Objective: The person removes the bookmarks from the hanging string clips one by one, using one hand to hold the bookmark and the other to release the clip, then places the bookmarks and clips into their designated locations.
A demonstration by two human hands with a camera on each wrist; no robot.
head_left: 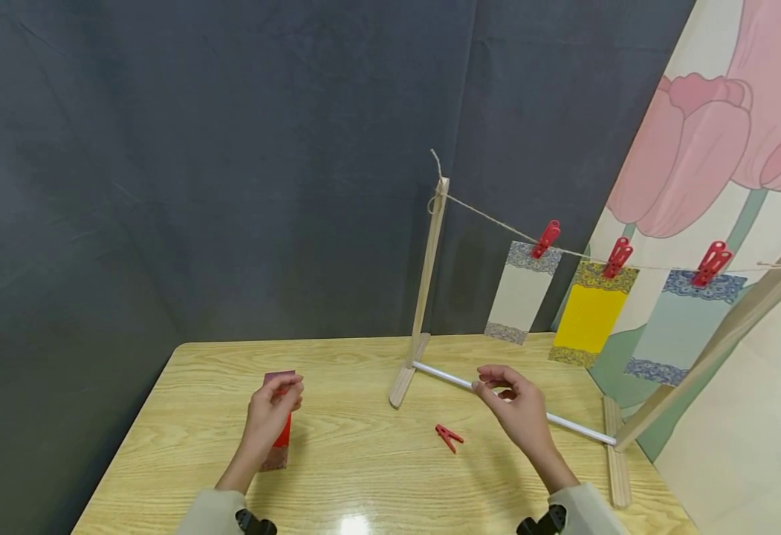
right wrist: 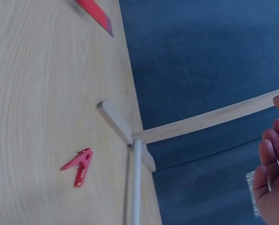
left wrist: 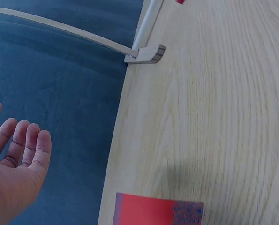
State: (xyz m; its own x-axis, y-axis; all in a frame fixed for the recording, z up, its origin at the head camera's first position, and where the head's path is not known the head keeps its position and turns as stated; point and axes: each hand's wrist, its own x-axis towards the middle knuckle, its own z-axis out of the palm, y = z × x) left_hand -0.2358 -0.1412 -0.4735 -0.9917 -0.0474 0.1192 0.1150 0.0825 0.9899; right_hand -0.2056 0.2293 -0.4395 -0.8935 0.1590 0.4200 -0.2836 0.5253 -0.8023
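Note:
My left hand [head_left: 266, 420] hovers over a red card with patterned ends [head_left: 284, 435], its fingers loosely bent and holding nothing. The left wrist view shows the card [left wrist: 146, 211] flat on the table, apart from the hand [left wrist: 17, 173]. My right hand [head_left: 522, 414] is held in the air in front of a white rod [head_left: 577, 428], fingers relaxed, with nothing between them. On the table between the hands lies a red clothespin [head_left: 449, 438], also seen in the right wrist view [right wrist: 79, 165]. Neither hand touches it.
A wooden stand with a left post [head_left: 429, 271] and a right post [head_left: 724, 342] carries a string [head_left: 490, 218]. Red clothespins hold a white card [head_left: 522, 290], a yellow card [head_left: 591, 316] and a pale blue card [head_left: 681, 327] on it. Dark cloth [head_left: 229, 186] hangs behind.

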